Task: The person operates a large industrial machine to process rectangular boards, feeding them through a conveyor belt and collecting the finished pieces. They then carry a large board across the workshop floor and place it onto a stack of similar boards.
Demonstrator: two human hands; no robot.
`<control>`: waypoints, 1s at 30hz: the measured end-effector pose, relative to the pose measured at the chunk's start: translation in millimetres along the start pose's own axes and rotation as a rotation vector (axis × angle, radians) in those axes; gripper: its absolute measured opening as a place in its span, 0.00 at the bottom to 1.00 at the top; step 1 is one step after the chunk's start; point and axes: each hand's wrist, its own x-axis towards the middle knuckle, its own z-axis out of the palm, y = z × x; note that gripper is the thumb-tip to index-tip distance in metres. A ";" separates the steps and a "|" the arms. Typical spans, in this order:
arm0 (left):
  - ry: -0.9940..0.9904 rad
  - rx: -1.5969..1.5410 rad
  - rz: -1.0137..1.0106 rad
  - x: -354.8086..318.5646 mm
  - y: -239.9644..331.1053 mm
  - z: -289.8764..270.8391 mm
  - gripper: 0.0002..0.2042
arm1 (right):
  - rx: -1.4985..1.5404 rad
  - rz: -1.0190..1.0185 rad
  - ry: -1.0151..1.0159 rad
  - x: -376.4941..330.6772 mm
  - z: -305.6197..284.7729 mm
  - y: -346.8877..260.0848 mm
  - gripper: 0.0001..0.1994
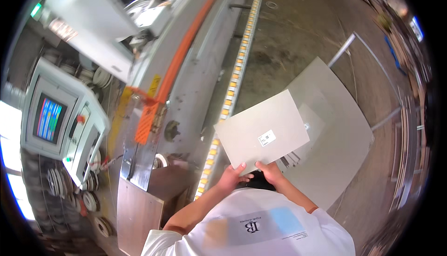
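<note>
Grey concrete floor (298, 28) across the upper right of the frame. Lying on it at centre right, a big grey board (342, 130), with thin metal rails (342, 50) beside.

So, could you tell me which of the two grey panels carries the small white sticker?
The smaller panel, held by both hands at its near edge. The larger panel beneath it shows no sticker.

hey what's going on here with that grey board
A person holds a flat grey panel by its near edge with both hands, left hand and right hand. It bears a small white label and hangs above a larger grey sheet. To the left runs a long machine with a roller track and a control screen.
</note>
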 end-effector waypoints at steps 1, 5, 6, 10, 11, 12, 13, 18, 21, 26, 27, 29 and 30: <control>0.024 -0.086 -0.004 -7.7 3.9 -9.6 0.17 | -0.038 0.039 -0.059 3.2 18.4 -9.8 0.30; 0.235 -0.040 0.167 -23.5 -1.1 -74.1 0.15 | -0.353 -0.037 -0.310 26.9 65.8 -8.5 0.27; 0.231 -0.063 0.185 -19.1 -9.0 -100.8 0.15 | -0.411 -0.104 -0.420 41.2 64.2 9.2 0.27; 0.433 -0.064 0.317 -54.8 -19.6 -171.5 0.13 | -0.659 0.153 -0.474 30.5 89.6 -5.6 0.23; 0.490 -0.200 0.341 -54.7 -28.7 -195.3 0.12 | -0.681 0.143 -0.476 30.6 88.8 -2.0 0.23; 0.473 -0.266 0.364 -62.1 -31.6 -212.8 0.11 | -0.702 0.133 -0.474 29.9 78.3 0.3 0.23; 0.455 -0.327 0.386 -71.7 -27.9 -223.5 0.11 | -0.719 0.122 -0.468 28.7 76.7 -2.8 0.23; 0.794 0.129 0.525 -56.3 -80.2 -359.2 0.30 | -0.753 0.137 -0.309 24.3 38.5 12.7 0.22; 0.628 -0.769 0.508 -82.5 -17.0 -326.8 0.29 | -0.841 0.255 -0.170 14.7 5.8 23.1 0.23; 0.791 -0.519 0.573 -59.7 -11.1 -338.9 0.32 | -0.908 0.240 -0.173 6.0 -44.1 48.3 0.23; 0.806 -0.500 0.577 -51.6 -8.9 -339.4 0.32 | -0.932 0.205 -0.156 1.1 -52.8 53.7 0.22; 0.823 -0.404 0.579 -36.5 -4.2 -338.6 0.34 | -0.939 0.172 -0.120 -6.7 -72.1 66.5 0.21; 0.821 -0.354 0.577 -27.0 -1.2 -338.6 0.35 | -0.920 0.174 -0.098 -11.6 -83.0 73.5 0.20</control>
